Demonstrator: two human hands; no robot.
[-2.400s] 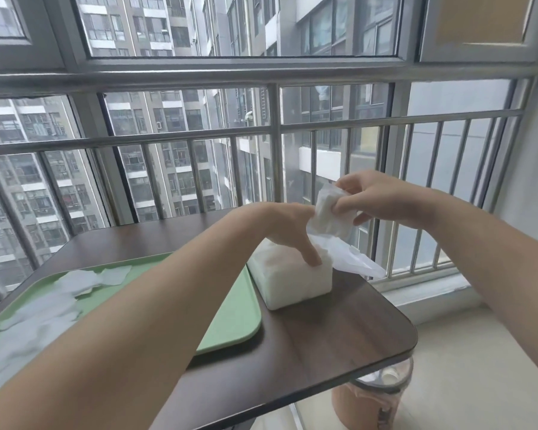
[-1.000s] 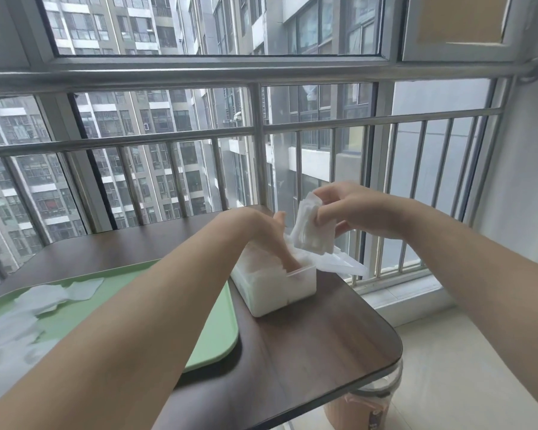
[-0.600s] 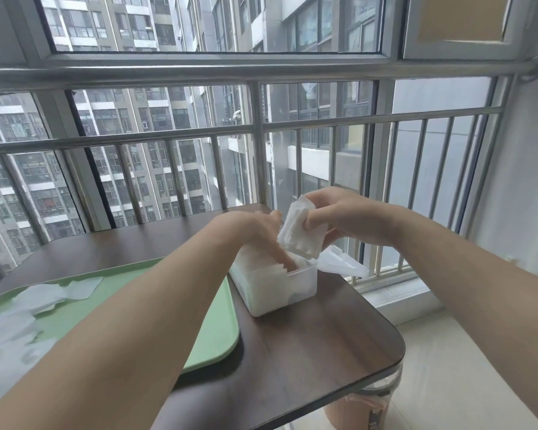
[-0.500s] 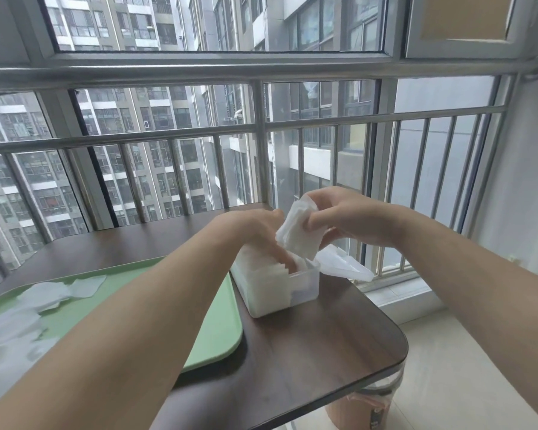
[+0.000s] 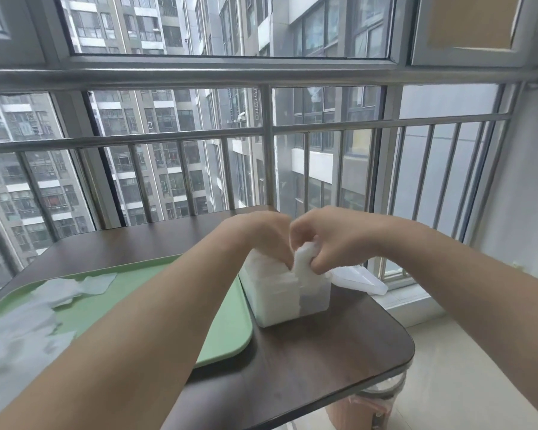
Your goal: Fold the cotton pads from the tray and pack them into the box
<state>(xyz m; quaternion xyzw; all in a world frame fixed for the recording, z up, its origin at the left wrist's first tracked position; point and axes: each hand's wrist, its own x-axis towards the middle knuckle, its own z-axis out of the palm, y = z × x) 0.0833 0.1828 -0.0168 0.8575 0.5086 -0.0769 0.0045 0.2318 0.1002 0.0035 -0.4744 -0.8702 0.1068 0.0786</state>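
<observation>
A clear plastic box stands on the dark table, nearly full of white folded pads. My right hand pinches a folded cotton pad whose lower end sits in the box's right side. My left hand has its fingers down in the box against the stacked pads, touching my right hand. The green tray lies left of the box with several loose cotton pads on it. The box's open lid hangs off its right side.
The wooden table ends just right of the box, with a rounded corner. A metal railing and window stand close behind. Under the table corner sits a brownish bin on the tiled floor.
My right hand has come down from above the box, lowering the folded pad into its right side. My left hand stays pressed in the box. The view has shifted slightly.
</observation>
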